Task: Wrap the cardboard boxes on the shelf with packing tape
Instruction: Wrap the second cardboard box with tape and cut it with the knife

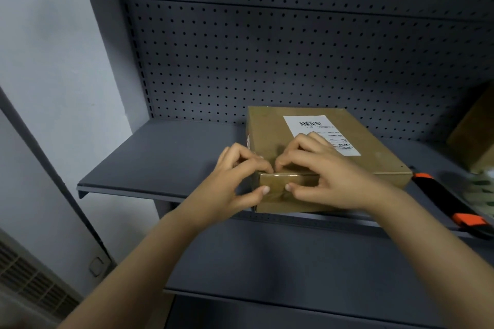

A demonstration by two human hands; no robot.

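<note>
Shelf (pixel 165 163): grey sheet metal, flat and matte, with a pegboard (pixel 267 56) back of the same grey beyond the grips.

Box (pixel 272 131): brown cardboard, low and rectangular, lying flat on the shelf with its near face at the shelf lip, right under both grips. A white printed label (pixel 318 128) with a barcode sits on the lid just beyond the right grip.

Second box (pixel 475 131): far right of the grips, only partly in view.

Black and orange tool (pixel 449 200): on the shelf right of the grips, blurred; probably the tape dispenser.

Tape (pixel 279 189): a glossy, slightly wrinkled strip over the near top edge and down the front face, between the two thumbs.

Left grip (pixel 235 179) and right grip (pixel 320 171): side by side, each clamped on the box's near edge, curled fingers on the lid, thumb pressed on the front face.

Step, as I judge it: smoothing a laid strip down over the edge. The next move likely calls for firm rubbing outward to flatten the wrinkles, then taking up the tool for another strip.
</note>
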